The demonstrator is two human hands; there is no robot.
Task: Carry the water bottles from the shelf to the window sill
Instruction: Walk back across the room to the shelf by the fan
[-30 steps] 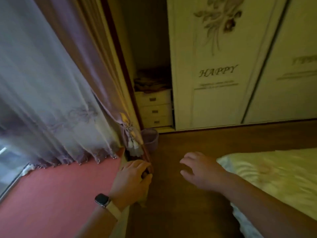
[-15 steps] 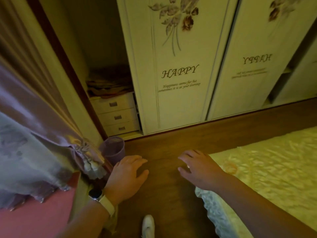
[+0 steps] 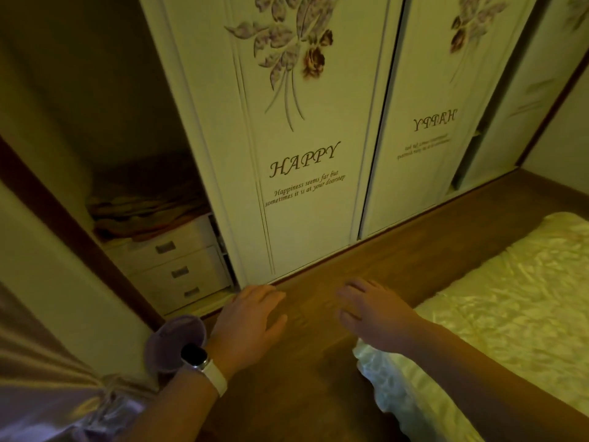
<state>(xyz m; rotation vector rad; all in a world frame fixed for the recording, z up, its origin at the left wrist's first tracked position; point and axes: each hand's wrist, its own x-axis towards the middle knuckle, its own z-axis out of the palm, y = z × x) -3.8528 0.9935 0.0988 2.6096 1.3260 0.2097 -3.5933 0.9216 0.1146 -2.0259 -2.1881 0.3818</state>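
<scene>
A brown wooden floor (image 3: 376, 269) fills the middle of the frame. At lower left a purple plastic bin (image 3: 173, 341) stands on it. At the right stands a bed with a shiny yellow cover (image 3: 510, 307).

My left hand (image 3: 251, 317) and right hand (image 3: 373, 311) hover empty, palms down, over the wooden floor (image 3: 398, 260); wardrobe door (image 3: 302, 154) at twelve o'clock, bed (image 3: 510, 298) at three.

Dim room: cream floral wardrobe doors (image 3: 306, 154), wooden floor (image 3: 398, 263), bed (image 3: 510, 301) at right.
</scene>
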